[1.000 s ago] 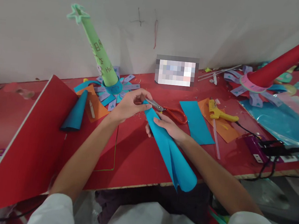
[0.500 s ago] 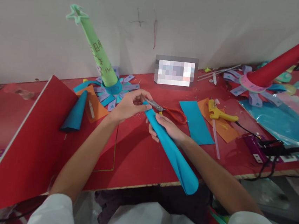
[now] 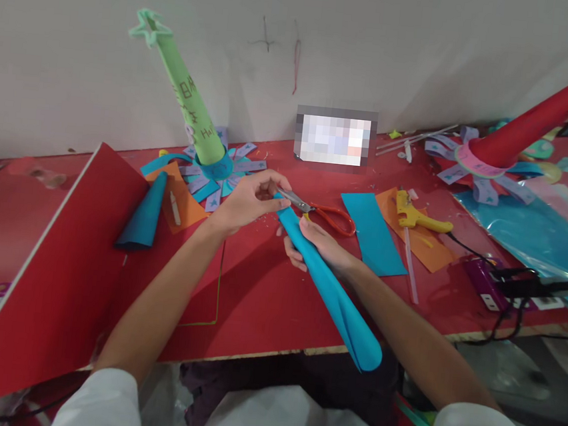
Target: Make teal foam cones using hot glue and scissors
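A long blue foam-like sheet rolled into a narrow cone (image 3: 333,298) slants across the front of the table, its wide end toward me. My left hand (image 3: 252,200) pinches the narrow tip between thumb and fingers. Lower down, my right hand (image 3: 318,243) wraps round the roll, thumb on top and fingertips beneath. Just behind the tip lie scissors with red handles (image 3: 336,219); their blades reach close to my left fingers, and I cannot tell whether they touch. A flat blue sheet (image 3: 375,235) rests to the right of the scissors.
A yellow glue gun (image 3: 421,217) lies on orange paper, its cord running to a purple power strip (image 3: 483,279). At left stand a red board (image 3: 56,285) and a small blue cone (image 3: 144,216). Behind rises a green cone tower (image 3: 192,100); a red cone (image 3: 539,117) leans at right.
The blue roll has turned slightly in my hands and its wide end has shifted a little to the right. Both hands stay nearly in place.
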`<state>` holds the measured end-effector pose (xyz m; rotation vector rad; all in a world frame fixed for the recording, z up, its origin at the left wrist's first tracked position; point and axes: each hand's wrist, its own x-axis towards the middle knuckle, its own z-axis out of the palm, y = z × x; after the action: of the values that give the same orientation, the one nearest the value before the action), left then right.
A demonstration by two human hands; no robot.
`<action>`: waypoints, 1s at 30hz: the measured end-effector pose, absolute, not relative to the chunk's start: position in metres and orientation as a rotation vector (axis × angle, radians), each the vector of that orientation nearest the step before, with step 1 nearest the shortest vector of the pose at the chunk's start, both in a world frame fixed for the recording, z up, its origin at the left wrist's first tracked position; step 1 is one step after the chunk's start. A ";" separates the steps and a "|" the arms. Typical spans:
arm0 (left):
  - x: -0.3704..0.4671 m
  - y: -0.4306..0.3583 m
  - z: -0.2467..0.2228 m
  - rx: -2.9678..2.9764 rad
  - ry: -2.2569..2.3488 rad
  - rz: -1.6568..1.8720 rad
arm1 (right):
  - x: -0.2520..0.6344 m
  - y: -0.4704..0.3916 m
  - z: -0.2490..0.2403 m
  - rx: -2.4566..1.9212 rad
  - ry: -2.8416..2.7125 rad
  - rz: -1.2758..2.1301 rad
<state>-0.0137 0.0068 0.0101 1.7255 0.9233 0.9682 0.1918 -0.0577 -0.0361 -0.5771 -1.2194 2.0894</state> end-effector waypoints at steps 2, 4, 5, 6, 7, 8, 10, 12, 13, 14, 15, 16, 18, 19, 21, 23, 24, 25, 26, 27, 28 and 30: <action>-0.014 0.007 0.010 1.735 0.920 0.960 | 0.192 -0.058 -0.036 -0.575 -1.225 2.091; -0.015 0.008 0.009 1.752 0.918 0.959 | 0.192 -0.058 -0.037 -0.579 -1.216 2.099; -0.016 0.009 0.008 1.763 0.915 0.960 | 0.192 -0.058 -0.038 -0.583 -1.210 2.104; -0.016 0.010 0.008 1.775 0.910 0.961 | 0.193 -0.057 -0.039 -0.586 -1.207 2.109; -0.017 0.010 0.007 1.787 0.904 0.963 | 0.193 -0.057 -0.039 -0.588 -1.207 2.114; -0.017 0.011 0.007 1.798 0.897 0.965 | 0.193 -0.057 -0.039 -0.588 -1.207 2.115; -0.020 0.012 0.008 1.812 0.875 0.964 | 0.193 -0.057 -0.040 -0.580 -1.214 2.118; -0.025 0.013 0.012 1.824 0.844 0.924 | 0.193 -0.057 -0.039 -0.566 -1.225 2.114; -0.028 0.013 0.014 1.839 0.825 0.882 | 0.193 -0.057 -0.039 -0.556 -1.234 2.111; -0.032 0.013 0.017 1.860 0.803 0.828 | 0.193 -0.057 -0.039 -0.545 -1.245 2.109; -0.037 0.013 0.020 1.893 0.781 0.774 | 0.194 -0.057 -0.038 -0.535 -1.254 2.110; -0.041 0.013 0.023 1.932 0.759 0.716 | 0.194 -0.057 -0.038 -0.525 -1.261 2.114; -0.048 0.014 0.028 2.013 0.728 0.642 | 0.194 -0.057 -0.039 -0.510 -1.268 2.128; -0.051 0.014 0.030 2.049 0.719 0.619 | 0.194 -0.057 -0.039 -0.505 -1.267 2.135; -0.053 0.015 0.031 2.104 0.709 0.599 | 0.193 -0.057 -0.040 -0.496 -1.265 2.150; -0.053 0.015 0.031 2.133 0.708 0.603 | 0.193 -0.056 -0.042 -0.498 -1.257 2.160; -0.052 0.014 0.030 2.141 0.710 0.606 | 0.193 -0.056 -0.043 -0.499 -1.251 2.159; -0.051 0.014 0.029 2.147 0.713 0.603 | 0.193 -0.055 -0.044 -0.502 -1.242 2.155; -0.050 0.014 0.028 2.150 0.716 0.602 | 0.193 -0.054 -0.045 -0.507 -1.231 2.150; -0.048 0.013 0.027 2.147 0.718 0.605 | 0.193 -0.053 -0.045 -0.507 -1.220 2.143; -0.046 0.013 0.025 2.141 0.716 0.611 | 0.193 -0.053 -0.045 -0.504 -1.211 2.136; -0.042 0.013 0.021 2.111 0.711 0.647 | 0.193 -0.052 -0.045 -0.497 -1.204 2.123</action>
<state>-0.0420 0.0131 0.0209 2.1106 0.7108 0.6471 0.1932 -0.0516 -0.0450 -0.4975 -1.2040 2.1226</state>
